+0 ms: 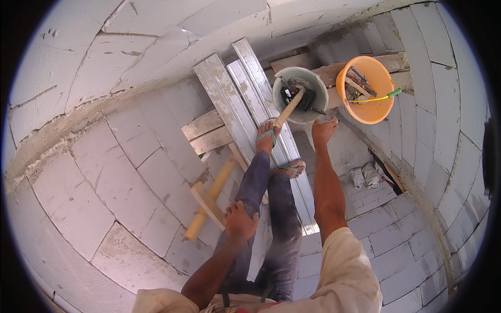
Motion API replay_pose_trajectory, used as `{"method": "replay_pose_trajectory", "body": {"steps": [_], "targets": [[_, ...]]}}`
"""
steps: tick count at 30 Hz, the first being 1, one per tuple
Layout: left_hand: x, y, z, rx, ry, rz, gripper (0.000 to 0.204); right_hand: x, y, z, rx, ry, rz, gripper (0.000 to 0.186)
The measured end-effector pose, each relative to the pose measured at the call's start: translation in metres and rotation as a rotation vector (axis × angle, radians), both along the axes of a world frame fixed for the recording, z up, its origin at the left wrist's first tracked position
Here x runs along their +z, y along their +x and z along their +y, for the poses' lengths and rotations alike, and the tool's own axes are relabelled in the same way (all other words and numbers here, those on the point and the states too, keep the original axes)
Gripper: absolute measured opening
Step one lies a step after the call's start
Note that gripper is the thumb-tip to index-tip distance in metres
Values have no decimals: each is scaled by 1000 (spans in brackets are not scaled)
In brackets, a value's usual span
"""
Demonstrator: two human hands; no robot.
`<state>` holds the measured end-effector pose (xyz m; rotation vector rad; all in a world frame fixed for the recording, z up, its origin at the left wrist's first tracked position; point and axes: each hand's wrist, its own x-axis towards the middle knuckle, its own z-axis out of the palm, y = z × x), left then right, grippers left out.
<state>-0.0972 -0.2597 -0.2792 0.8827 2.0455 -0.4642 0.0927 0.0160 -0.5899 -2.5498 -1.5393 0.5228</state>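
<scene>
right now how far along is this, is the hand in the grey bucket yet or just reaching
Done: white block walls stand laid around the person, who stands on metal planks. In hand: the right hand reaches to the rim of the grey bucket, not inside it; a wooden-handled tool sticks out of it. The left hand rests on the knee. Left: the orange bucket of tools is untouched.

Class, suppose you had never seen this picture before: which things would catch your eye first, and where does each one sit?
The bright orange bucket of tools stands out at upper right against the pale grey block walls. Beside it, left of it, sits a grey bucket with a wooden handle sticking out, and the right hand reaches toward its rim. Lower down, the left hand rests on the knee.
</scene>
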Motion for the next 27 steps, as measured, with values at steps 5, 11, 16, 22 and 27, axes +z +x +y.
{"method": "replay_pose_trajectory", "body": {"steps": [5, 11, 16, 22, 27], "targets": [[-1, -12, 6, 50, 28, -15, 61, -18, 3, 22, -536, -416, 503, 51], [3, -22, 11, 82, 86, 0, 59, 49, -44, 35, -780, -132, 1112, 33], [4, -25, 17, 108, 47, -7, 66, 99, -149, 58, -493, -147, 1056, 36], [-2, -24, 23, 186, 19, -14, 62, 163, -222, 50, -175, -243, 1071, 31], [4, -15, 23, 182, 27, 17, 61, 183, -264, 47, 161, -233, 1026, 29]]}}
